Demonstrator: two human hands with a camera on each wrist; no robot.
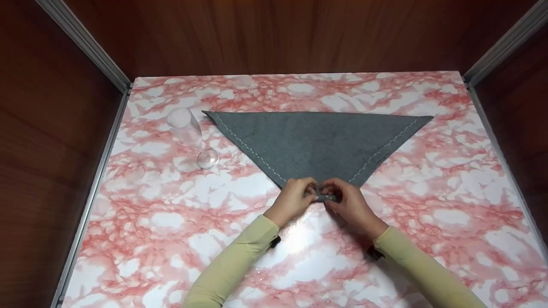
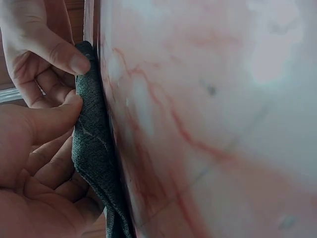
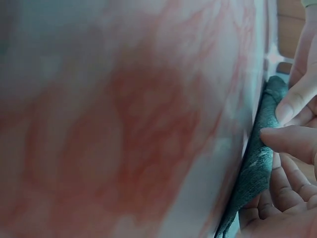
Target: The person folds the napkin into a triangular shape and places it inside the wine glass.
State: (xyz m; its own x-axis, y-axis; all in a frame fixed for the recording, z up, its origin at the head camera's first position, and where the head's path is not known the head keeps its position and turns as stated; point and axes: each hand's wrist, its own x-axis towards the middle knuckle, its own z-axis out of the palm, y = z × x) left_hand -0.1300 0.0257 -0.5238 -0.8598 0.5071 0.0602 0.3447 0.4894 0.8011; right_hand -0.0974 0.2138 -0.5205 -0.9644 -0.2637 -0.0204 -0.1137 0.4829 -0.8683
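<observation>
A dark grey cloth napkin [image 1: 308, 141] lies on the table as a triangle, its long edge at the back and pale stitching along both slanted sides. Its near corner is rolled up into a short thick roll, seen from close by in the left wrist view as a green-grey roll [image 2: 91, 114]. My left hand [image 1: 296, 194] pinches the left part of this roll between thumb and curled fingers. Close beside it, my right hand [image 1: 349, 203] pinches the right part the same way. Both thumbs press the near side of the roll in the right wrist view, where its cloth [image 3: 265, 144] stays low over the table.
A clear stemmed glass [image 1: 186, 126] stands left of the cloth, its round foot [image 1: 208, 158] toward me. The table [image 1: 171, 248] has a red and white marbled top. Brown wooden panels [image 1: 274, 38] with metal edge strips enclose its back and sides.
</observation>
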